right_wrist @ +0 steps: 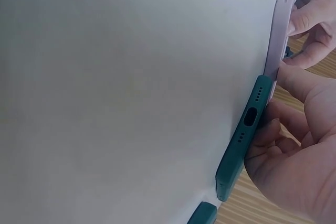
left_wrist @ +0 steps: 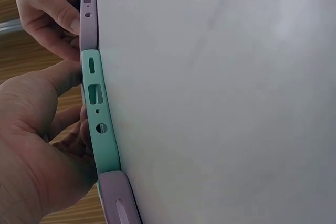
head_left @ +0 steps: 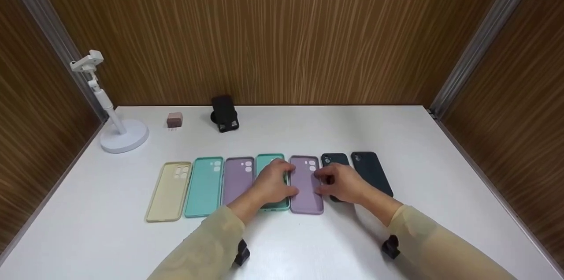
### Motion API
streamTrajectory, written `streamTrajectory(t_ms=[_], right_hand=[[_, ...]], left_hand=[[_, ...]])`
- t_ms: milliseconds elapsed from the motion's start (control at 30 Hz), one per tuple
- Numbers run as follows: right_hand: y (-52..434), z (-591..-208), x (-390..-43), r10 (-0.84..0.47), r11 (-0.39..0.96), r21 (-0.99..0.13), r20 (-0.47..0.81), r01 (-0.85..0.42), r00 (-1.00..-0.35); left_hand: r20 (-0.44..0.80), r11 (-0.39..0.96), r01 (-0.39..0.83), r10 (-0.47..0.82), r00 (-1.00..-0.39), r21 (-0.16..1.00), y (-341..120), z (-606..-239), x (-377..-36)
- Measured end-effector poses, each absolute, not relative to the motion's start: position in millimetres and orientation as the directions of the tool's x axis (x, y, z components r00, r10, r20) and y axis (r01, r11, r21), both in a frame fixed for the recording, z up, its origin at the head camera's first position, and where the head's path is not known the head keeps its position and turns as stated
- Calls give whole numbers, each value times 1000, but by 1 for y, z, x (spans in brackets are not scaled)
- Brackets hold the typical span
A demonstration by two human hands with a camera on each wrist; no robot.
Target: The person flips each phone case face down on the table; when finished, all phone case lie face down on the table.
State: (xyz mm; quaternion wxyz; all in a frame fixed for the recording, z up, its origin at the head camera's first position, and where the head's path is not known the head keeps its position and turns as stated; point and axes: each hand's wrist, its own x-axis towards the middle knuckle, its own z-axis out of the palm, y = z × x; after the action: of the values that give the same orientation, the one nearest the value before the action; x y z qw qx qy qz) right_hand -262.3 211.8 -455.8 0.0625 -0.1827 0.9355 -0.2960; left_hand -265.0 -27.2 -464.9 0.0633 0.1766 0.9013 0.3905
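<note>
A row of phone cases lies on the white table. In the head view my left hand reaches over a mint phone case to the left edge of a purple phone case. My right hand is at that case's right edge, over a dark phone case. Thumb and index finger of each hand hold the purple case from its two sides. The left wrist view shows the mint case's end with port cutouts beneath my left hand. Beside my right hand, the right wrist view shows the dark case's end.
Left in the row lie a cream case, another mint case and another purple case; a second dark case lies rightmost. Behind stand a white stand, a small pinkish block and a black phone-like object.
</note>
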Motion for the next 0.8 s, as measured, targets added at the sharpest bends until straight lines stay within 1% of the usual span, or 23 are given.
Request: streamTrajectory(t_ms=[300, 800], right_hand=[[213, -453, -262, -382, 749, -584, 4, -313, -924], [211, -455, -261, -381, 763, -563, 3, -317, -924]], left_hand=[[48, 621, 295, 382, -923, 726, -29, -463, -267], [9, 603, 210, 319, -948, 769, -27, -458, -264]])
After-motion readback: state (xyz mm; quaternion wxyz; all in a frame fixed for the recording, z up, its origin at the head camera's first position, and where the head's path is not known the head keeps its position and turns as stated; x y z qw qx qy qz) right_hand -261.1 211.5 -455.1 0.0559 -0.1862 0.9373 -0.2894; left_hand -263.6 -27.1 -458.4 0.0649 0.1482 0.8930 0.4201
